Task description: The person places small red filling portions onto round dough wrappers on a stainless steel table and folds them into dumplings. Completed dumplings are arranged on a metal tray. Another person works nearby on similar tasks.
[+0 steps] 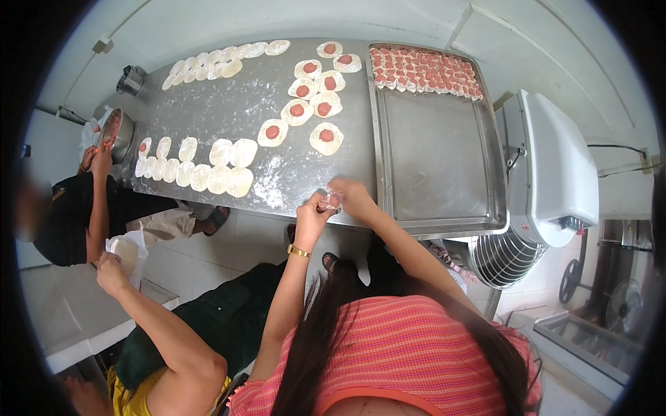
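Pinching soft round dumpling (332, 201), floured steel table (243, 111)

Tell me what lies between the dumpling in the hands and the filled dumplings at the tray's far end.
In the head view, only the bare floor of the metal tray separates the dumpling from the filled rows.

Steel table (229, 114) – dull, flour-dusted; metal tray (433, 159) – smooth, brushed.

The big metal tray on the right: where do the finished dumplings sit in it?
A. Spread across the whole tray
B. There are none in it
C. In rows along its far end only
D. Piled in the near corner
C: the finished dumplings fill only the far end of the metal tray; the rest is bare.
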`<move>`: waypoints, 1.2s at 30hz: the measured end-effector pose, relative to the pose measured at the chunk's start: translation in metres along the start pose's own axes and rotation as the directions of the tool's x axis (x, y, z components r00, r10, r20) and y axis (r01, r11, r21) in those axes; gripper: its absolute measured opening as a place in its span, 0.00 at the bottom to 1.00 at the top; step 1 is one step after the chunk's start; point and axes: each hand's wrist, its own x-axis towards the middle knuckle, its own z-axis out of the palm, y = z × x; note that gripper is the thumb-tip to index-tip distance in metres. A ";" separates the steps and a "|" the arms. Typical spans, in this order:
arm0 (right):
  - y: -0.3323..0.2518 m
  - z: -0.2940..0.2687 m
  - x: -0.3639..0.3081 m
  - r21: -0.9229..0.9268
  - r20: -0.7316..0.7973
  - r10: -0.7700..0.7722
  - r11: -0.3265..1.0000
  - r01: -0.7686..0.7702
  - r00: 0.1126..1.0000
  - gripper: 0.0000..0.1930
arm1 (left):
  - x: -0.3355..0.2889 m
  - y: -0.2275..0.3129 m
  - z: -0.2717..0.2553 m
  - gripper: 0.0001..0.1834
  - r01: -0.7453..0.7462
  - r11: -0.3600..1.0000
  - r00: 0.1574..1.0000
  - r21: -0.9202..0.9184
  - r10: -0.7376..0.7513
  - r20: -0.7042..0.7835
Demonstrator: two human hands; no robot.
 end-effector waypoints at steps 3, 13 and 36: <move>-0.008 -0.006 0.000 -0.007 0.033 0.005 1.000 -0.005 0.999 0.13 | 0.000 0.005 0.000 0.13 0.024 0.994 1.000 0.104 -0.026 0.014; -0.005 -0.007 0.007 -0.073 0.038 -0.034 0.997 0.037 0.999 0.11 | 0.009 0.014 -0.001 0.17 -0.020 0.992 1.000 0.127 0.018 0.023; -0.007 -0.004 -0.001 -0.057 0.000 -0.120 0.991 0.120 0.993 0.17 | 0.009 -0.005 -0.001 0.11 0.053 0.999 0.998 -0.005 -0.053 0.016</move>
